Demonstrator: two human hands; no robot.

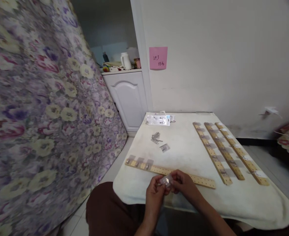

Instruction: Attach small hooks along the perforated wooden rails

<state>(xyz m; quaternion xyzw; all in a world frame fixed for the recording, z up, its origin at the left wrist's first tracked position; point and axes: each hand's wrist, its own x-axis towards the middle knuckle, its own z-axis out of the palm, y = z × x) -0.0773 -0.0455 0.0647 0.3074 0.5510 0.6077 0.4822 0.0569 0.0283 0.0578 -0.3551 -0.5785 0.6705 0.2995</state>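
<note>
Between my left hand (156,189) and my right hand (182,183) is a small clear plastic piece (167,181) with something shiny on it, too small to name. Fingertips of both hands pinch it from either side, just over the table's near edge. Behind the hands lies a wooden strip with rows of holes (156,169). Several small clear cards with metal pieces (137,163) sit along its left part. Farther back are a loose clear card (164,147) and a small heap of similar cards and metal bits (155,137).
Three more wooden strips (225,149) carrying clear or white cards lie on the right of the cloth-covered table (181,137). Clear packaging (157,120) rests at the back edge. A floral curtain (61,124) hangs at left; a pink note (158,58) is on the wall.
</note>
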